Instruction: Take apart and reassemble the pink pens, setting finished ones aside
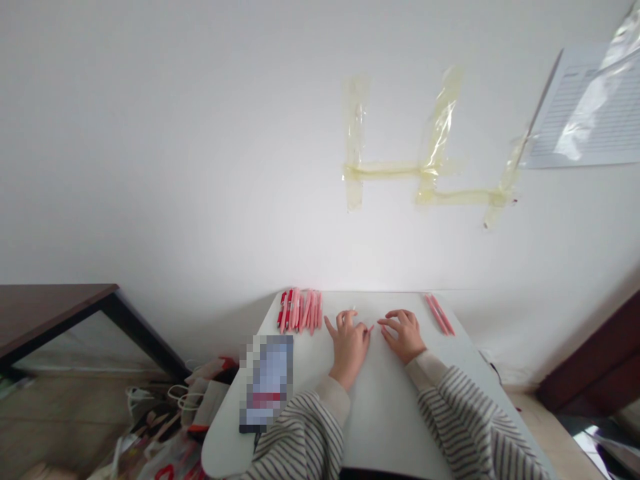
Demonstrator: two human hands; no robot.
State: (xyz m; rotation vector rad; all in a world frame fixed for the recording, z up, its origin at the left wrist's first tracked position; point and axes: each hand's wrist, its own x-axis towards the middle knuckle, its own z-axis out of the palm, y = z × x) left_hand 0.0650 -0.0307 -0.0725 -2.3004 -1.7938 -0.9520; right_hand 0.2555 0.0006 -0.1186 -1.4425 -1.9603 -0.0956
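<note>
Work looks unfinished: two pens (pixel 440 315) lie right of the right hand's (pixel 405 337) parted fingers, a bunch of pens (pixel 300 311) left of the left hand (pixel 350 343), whose grip I cannot tell.

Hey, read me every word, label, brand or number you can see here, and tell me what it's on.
No text is readable.
Paper sheet on the wall: printed rows, too small and blurred to read.
Screen on the table: pixelated, unreadable.
Pink and red pens at the table's left: any print is too small to read.
Yellowish tape on the wall: no lettering visible.
</note>
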